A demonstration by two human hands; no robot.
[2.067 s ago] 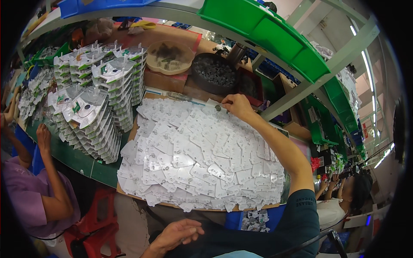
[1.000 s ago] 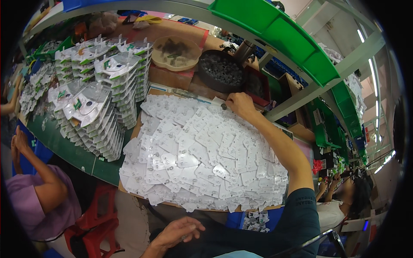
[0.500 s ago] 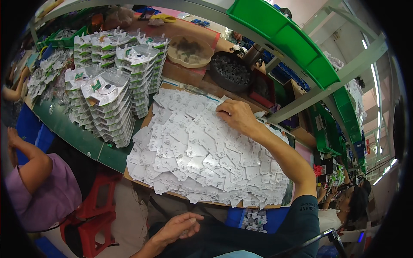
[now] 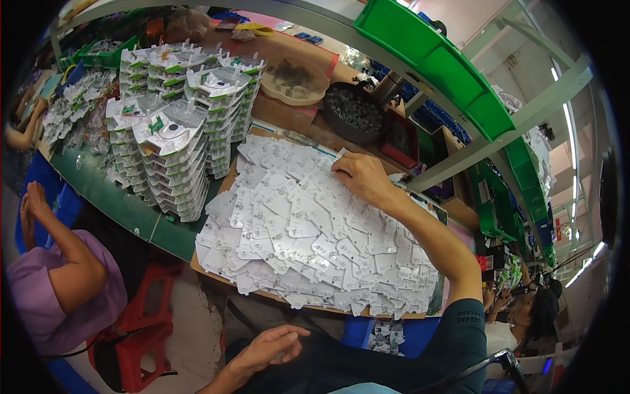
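Note:
A broad heap of flat white plastic parts with small clear round bits covers the board in front of me. At its far edge, my right hand reaches over from the right, its thumb and fingertips closed on one white plastic part there. The fingers partly cover that part. My left hand rests low over my lap, away from the heap. Its index finger is stretched out, the other fingers are loosely bent, and no object shows in it.
Tall stacks of white-and-green assemblies stand left on the green table. Beyond the heap are a cream basin and a black bowl of dark pieces. A shelf post and green bins rise at right. A co-worker sits left.
My hands hold nearly the same places and poses. The view has shifted slightly. The co-worker at left has raised the forearms and brought the hands together.

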